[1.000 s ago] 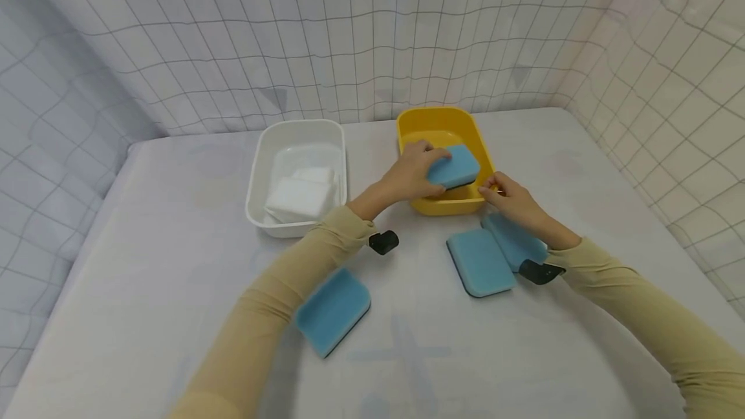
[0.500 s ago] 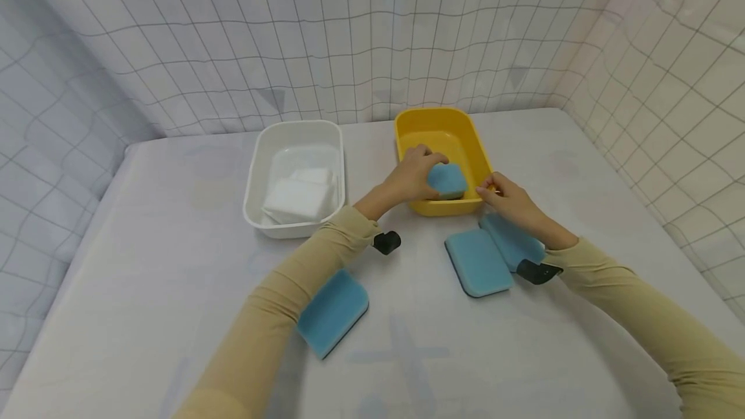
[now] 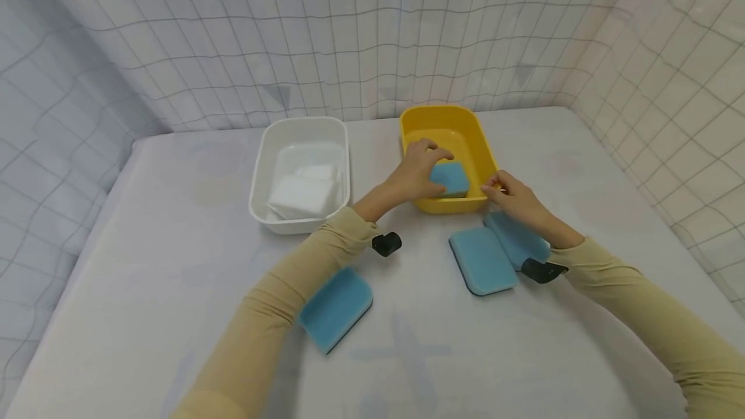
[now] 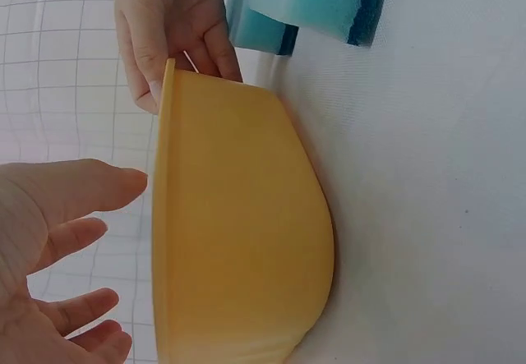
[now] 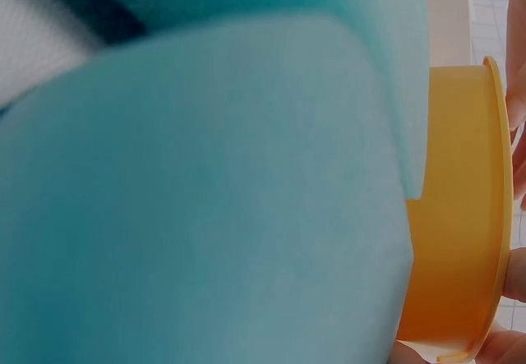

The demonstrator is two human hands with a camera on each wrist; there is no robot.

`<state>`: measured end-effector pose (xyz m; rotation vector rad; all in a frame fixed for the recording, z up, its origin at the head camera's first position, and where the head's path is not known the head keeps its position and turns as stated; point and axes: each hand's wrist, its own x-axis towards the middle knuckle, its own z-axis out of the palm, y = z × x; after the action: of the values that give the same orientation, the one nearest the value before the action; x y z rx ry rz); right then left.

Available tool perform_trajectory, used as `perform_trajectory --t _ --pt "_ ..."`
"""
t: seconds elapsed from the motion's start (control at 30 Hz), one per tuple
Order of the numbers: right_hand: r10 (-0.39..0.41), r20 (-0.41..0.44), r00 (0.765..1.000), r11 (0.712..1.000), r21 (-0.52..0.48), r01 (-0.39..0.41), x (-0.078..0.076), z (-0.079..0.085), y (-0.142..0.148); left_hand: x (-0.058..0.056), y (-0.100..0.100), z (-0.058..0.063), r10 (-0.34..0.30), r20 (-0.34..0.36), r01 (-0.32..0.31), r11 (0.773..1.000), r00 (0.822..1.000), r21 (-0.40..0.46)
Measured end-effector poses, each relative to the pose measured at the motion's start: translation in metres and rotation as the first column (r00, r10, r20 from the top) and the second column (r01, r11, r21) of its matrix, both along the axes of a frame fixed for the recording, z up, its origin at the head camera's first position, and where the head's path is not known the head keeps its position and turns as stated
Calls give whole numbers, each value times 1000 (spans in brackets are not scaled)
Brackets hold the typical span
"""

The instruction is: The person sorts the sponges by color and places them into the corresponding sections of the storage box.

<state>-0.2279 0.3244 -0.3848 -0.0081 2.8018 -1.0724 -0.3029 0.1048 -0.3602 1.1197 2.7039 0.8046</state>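
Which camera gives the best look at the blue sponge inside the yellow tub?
The head view: the blue sponge lies in the yellow tub beside the left hand. Both wrist views show only the tub's outside, not that sponge.

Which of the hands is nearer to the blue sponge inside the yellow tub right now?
Left. The left hand rests against the blue sponge inside the yellow tub; the right hand is outside, at the tub's near right rim.

My head camera looks down over both hands, while both wrist cameras sit close, sharing the yellow tub (image 3: 483, 147) between them.
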Motion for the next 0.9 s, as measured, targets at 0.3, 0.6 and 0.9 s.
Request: perform_trajectory --t 0.3,0.6,0.9 --pt "0 5 1000 1000 -10 0 1 2 0 11 -10 10 -14 -6 14 1000 1000 6" --pt "4 -11 1000 1000 -23 -4 2 2 -1 28 -28 21 -34 30 33 999 999 19" --pt "15 -14 1000 1000 -27 -15 3 2 -1 52 -56 33 -77 80 73 996 994 45"
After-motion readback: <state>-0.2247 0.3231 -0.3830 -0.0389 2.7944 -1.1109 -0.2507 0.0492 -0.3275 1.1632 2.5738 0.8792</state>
